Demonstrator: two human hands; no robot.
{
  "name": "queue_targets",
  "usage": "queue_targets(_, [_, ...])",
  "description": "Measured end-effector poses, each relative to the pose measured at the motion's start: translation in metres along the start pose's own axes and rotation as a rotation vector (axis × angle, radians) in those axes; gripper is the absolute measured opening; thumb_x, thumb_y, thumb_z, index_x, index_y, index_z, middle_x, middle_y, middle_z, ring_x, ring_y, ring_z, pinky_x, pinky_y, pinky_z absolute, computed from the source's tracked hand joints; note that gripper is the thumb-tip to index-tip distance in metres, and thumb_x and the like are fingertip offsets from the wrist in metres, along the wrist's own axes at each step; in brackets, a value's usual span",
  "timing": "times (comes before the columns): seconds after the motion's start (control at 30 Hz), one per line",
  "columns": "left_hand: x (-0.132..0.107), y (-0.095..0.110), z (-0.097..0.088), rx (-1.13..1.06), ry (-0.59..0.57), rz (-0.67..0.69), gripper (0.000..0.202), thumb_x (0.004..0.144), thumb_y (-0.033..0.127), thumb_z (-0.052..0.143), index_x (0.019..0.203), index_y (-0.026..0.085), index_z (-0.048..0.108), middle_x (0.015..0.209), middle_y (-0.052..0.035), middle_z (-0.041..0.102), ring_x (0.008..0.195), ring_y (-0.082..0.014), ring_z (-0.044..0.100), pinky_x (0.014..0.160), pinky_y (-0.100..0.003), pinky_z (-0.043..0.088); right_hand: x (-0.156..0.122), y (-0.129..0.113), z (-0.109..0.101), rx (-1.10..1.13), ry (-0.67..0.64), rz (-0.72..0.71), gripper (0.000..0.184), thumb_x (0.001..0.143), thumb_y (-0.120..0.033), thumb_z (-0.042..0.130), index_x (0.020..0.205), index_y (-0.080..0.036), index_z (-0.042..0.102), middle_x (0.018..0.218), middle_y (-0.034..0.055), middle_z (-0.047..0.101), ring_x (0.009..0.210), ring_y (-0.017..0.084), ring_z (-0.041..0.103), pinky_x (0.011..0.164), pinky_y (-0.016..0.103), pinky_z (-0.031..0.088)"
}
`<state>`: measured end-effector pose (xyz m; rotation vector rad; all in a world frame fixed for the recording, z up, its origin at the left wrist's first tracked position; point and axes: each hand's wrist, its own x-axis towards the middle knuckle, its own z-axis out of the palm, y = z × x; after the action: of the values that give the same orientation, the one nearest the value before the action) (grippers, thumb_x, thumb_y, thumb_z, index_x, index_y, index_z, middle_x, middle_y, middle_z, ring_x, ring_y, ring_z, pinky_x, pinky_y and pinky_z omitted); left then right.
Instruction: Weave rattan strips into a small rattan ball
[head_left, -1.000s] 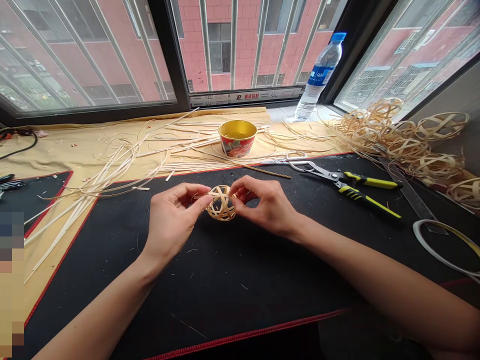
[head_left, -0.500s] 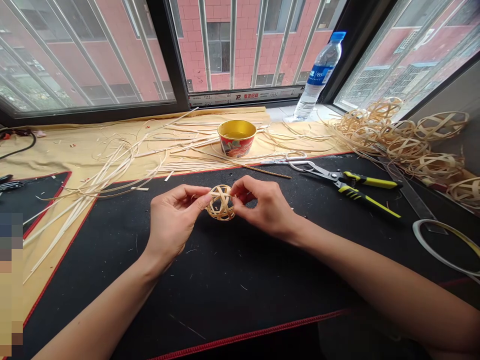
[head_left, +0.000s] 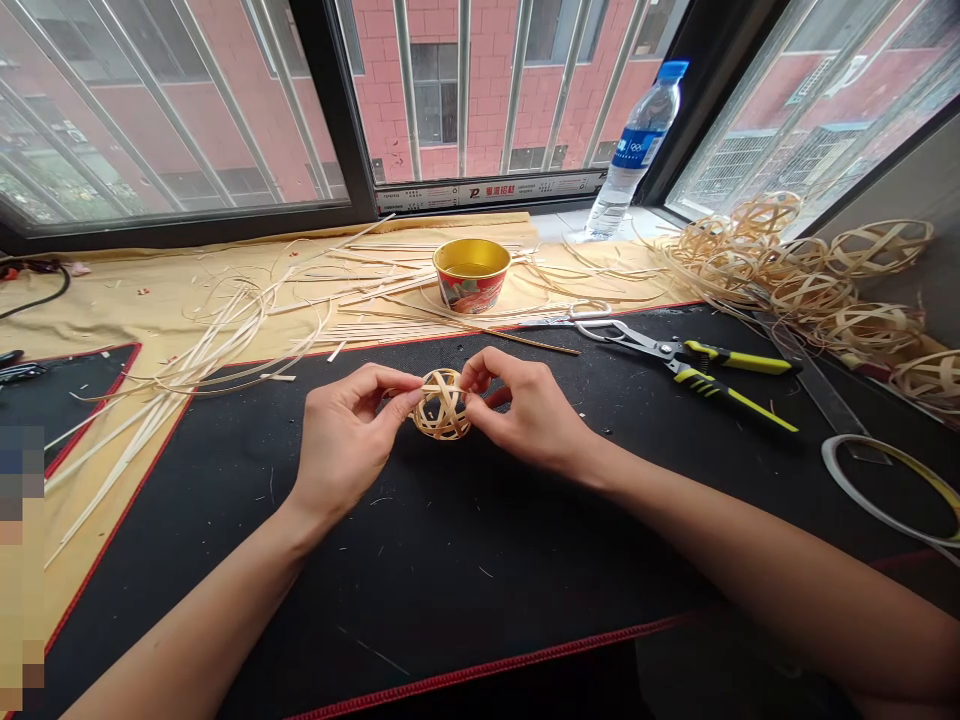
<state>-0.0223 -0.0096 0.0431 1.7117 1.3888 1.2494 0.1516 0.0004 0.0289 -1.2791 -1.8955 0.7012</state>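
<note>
Fingers [head_left: 401, 383] of the left hand [head_left: 345, 435] and right hand [head_left: 525, 410] pinched narrowly on a small woven bamboo ball [head_left: 442, 405], over a black mat [head_left: 465, 570]. Beyond, loose strips [head_left: 225, 350] on a yellow cloth [head_left: 127, 300], a paper bowl [head_left: 471, 275], yellow-handled shears [head_left: 694, 360], a heap of woven balls [head_left: 795, 280], a water bottle [head_left: 634, 160] and a barred window [head_left: 480, 100].

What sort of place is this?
Probably a home bamboo-weaving workspace at a window: loose bamboo strips, a heap of woven bamboo balls, and yellow-handled cutters on a black desk mat.
</note>
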Motion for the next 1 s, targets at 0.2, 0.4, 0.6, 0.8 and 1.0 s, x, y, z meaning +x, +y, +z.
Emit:
queue_targets(0.2, [0.0,-0.003,0.001,0.02,0.01,0.045,0.005,0.073,0.018,0.069,0.076,0.016,0.071,0.076,-0.0005,0.07,0.071,-0.0121,0.063,0.069,-0.02,0.051,0.0,0.005,0.003,0.09,0.002,-0.024,0.008,0.076,-0.017,0.056,0.085,-0.018,0.056,0.08,0.0024,0.062,0.073,0.013,0.059,0.063,0.023,0.05])
queue_targets(0.4, [0.0,-0.006,-0.001,0.032,0.005,0.064,0.006,0.075,0.02,0.067,0.077,0.016,0.071,0.078,-0.0012,0.069,0.072,-0.0122,0.063,0.069,-0.021,0.05,0.001,0.005,-0.001,0.11,-0.025,-0.028,0.003,0.077,-0.018,0.056,0.081,-0.019,0.056,0.073,-0.0003,0.059,0.069,0.011,0.057,0.062,0.021,0.048])
queue_targets(0.6, [-0.001,-0.006,0.001,0.062,-0.003,0.099,0.007,0.076,0.018,0.065,0.077,0.017,0.072,0.077,-0.0012,0.069,0.07,-0.0114,0.062,0.066,-0.02,0.049,0.003,0.001,-0.001,0.111,-0.049,-0.01,0.006,0.072,-0.015,0.057,0.077,-0.018,0.055,0.069,-0.0018,0.057,0.064,0.01,0.054,0.06,0.02,0.046])
queue_targets(0.8, [-0.001,0.0,-0.001,0.034,-0.024,0.025,0.009,0.074,0.023,0.069,0.08,0.017,0.071,0.08,-0.0019,0.071,0.074,-0.013,0.064,0.07,-0.021,0.05,0.005,0.006,-0.008,-0.021,-0.035,-0.137,0.01,0.074,-0.014,0.055,0.083,-0.018,0.056,0.074,0.0005,0.06,0.07,0.013,0.056,0.065,0.025,0.049])
queue_targets(1.0, [0.002,0.008,-0.005,-0.109,-0.234,-0.261,0.031,0.075,0.041,0.067,0.092,0.016,0.071,0.085,-0.0058,0.075,0.08,-0.0186,0.067,0.076,-0.026,0.051,0.014,0.021,-0.026,-0.07,-0.05,-0.265,0.014,0.075,-0.009,0.054,0.085,-0.018,0.057,0.09,0.0041,0.063,0.08,0.015,0.06,0.074,0.03,0.053])
